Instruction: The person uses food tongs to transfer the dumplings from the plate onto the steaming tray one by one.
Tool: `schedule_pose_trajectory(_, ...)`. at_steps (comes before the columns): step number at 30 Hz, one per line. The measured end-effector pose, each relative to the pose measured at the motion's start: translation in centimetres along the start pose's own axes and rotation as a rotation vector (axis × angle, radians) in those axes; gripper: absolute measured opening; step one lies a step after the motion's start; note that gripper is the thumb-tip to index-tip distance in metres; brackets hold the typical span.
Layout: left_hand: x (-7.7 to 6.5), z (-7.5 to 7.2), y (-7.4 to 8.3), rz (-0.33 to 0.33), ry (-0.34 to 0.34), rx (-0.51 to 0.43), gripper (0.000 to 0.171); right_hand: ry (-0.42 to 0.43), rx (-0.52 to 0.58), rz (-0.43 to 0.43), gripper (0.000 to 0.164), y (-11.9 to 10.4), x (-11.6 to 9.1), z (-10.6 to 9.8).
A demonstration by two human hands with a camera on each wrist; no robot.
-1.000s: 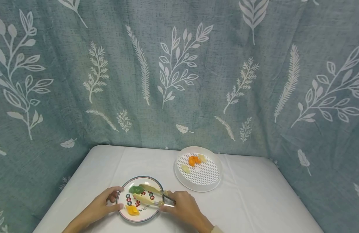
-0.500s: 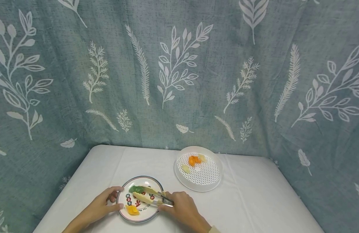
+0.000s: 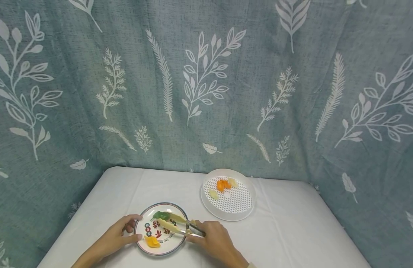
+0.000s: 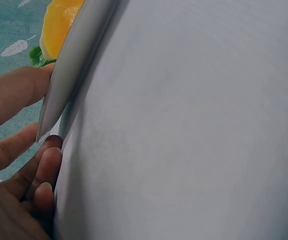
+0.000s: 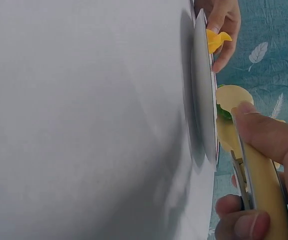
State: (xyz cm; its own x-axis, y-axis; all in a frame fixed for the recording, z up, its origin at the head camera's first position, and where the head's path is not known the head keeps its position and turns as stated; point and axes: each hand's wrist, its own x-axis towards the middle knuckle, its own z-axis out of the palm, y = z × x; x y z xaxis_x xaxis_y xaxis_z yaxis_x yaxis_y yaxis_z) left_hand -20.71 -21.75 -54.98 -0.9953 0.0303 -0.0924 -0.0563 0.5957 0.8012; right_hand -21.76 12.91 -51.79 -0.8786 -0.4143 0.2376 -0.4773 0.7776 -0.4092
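My left hand (image 3: 117, 234) grips the left rim of a round printed plate (image 3: 172, 243), its thumb over the edge in the left wrist view. My right hand (image 3: 216, 238) holds tongs (image 3: 169, 226) with pale yellow tips and metal arms, reaching over the plate from the right. A crinkled green piece (image 3: 161, 214) of food is between the tong tips; whether it is lifted off the plate I cannot tell. Nearer the plate's front lies a yellow piece (image 3: 152, 241) of food, also seen as a yellow piece (image 5: 217, 41) in the right wrist view.
Behind and right of the plate stands a round white tray (image 3: 238, 215) with a perforated base. It holds orange pieces (image 3: 223, 185) and pale pieces (image 3: 213, 194). White cloth (image 3: 293, 223) covers the table, and a leaf-patterned curtain (image 3: 226, 130) hangs behind it.
The tong tips have closed on the green piece, which has shifted slightly to the right and back along with my right hand. My left hand keeps its place on the rim.
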Motion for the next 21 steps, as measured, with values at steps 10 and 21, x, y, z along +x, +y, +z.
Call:
schedule_pose_trajectory(10,0.0,0.1,0.1,-0.018,0.007,0.007,0.075,0.021,0.035,0.022,0.067,0.6,-0.9,-1.6)
schedule_pose_trajectory(21,0.0,0.1,0.0,-0.018,0.004,0.007,0.075,0.094,0.043,0.022,0.057,1.8,-1.1,-2.9)
